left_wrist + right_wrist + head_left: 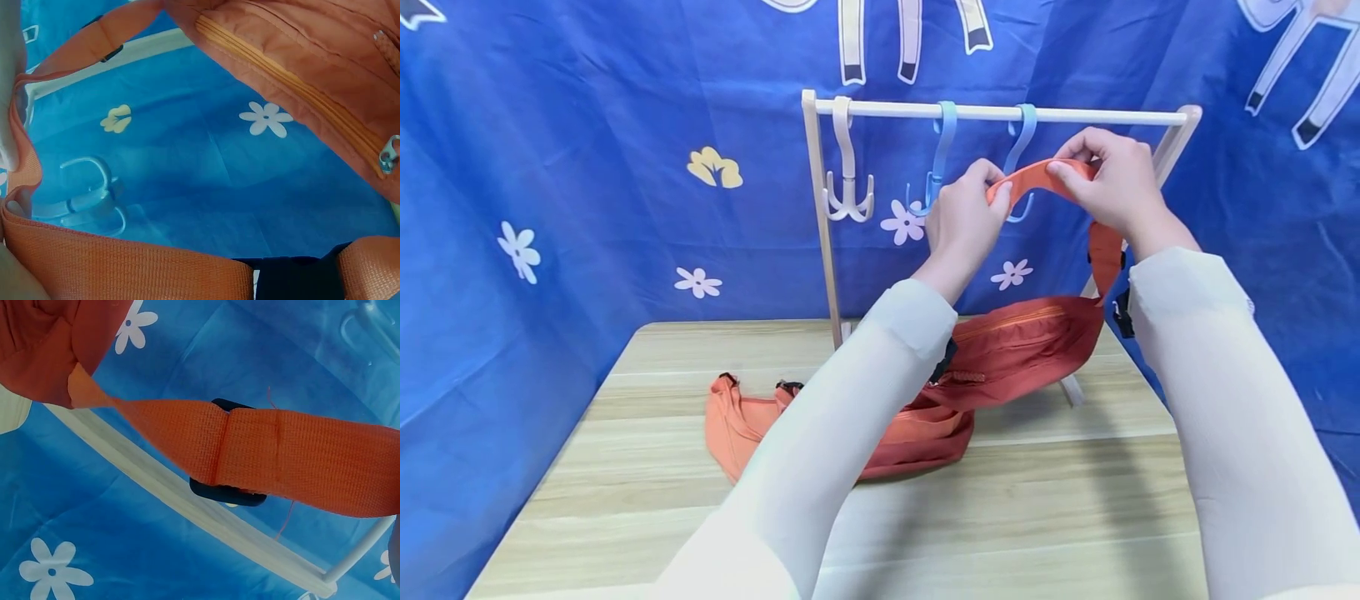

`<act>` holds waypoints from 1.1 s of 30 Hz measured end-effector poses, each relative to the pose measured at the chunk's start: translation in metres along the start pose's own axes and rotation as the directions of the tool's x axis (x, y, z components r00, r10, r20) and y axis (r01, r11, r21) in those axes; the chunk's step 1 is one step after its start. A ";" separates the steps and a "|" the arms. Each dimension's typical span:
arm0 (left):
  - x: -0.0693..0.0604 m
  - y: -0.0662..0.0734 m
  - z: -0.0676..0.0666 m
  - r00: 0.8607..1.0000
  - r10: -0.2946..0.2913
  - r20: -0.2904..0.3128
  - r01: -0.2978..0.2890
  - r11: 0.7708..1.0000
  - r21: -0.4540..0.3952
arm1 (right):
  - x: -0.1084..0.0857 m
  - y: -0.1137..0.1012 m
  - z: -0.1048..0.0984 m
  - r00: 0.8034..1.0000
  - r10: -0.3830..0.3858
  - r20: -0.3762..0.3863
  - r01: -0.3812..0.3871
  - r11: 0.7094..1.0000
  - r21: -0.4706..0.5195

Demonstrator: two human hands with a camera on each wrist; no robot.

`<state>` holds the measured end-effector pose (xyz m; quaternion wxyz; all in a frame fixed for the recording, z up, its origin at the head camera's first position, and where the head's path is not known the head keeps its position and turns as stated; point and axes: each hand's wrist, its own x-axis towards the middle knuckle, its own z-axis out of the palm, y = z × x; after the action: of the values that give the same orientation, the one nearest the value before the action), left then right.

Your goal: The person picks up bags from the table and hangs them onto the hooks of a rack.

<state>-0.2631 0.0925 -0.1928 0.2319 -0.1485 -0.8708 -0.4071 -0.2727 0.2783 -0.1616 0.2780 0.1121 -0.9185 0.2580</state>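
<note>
In the head view both hands hold an orange strap (1037,177) in front of the rack's right part. My left hand (964,212) pinches it near the blue hooks, and my right hand (1112,179) pinches it farther right, just below the bar. From the strap hangs a red-orange bag (1022,350), tilted, its lower left end over a second orange bag (917,442) on the table. The left wrist view shows the bag's zipper (294,87) and the strap webbing (125,262). A black slider (231,495) sits on the strap in the right wrist view.
A rack with a white bar (1097,117) stands at the back of the wooden table (625,500). On the bar hang a white hook (847,167) at the left and two blue hooks, one mid-bar (946,142), one farther right (1021,146). Behind is a blue patterned cloth (625,167).
</note>
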 end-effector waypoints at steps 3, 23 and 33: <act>0.002 0.000 0.002 1.000 -0.002 0.019 0.002 1.000 0.021 | 0.002 0.001 0.004 1.000 0.020 0.004 -0.020 1.000 -0.013; 0.006 -0.005 0.012 0.995 -0.036 0.092 0.023 0.990 0.140 | 0.012 0.006 0.020 0.984 0.145 0.101 -0.141 0.989 -0.043; 0.002 -0.012 0.017 0.982 -0.072 0.174 0.054 0.993 0.101 | 0.007 0.013 0.024 0.967 0.221 0.128 -0.217 0.975 -0.043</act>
<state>-0.2747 0.0987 -0.2092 0.1472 -0.1453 -0.9109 -0.3571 -0.2939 0.2755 -0.1802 0.1878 0.0228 -0.9453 0.2659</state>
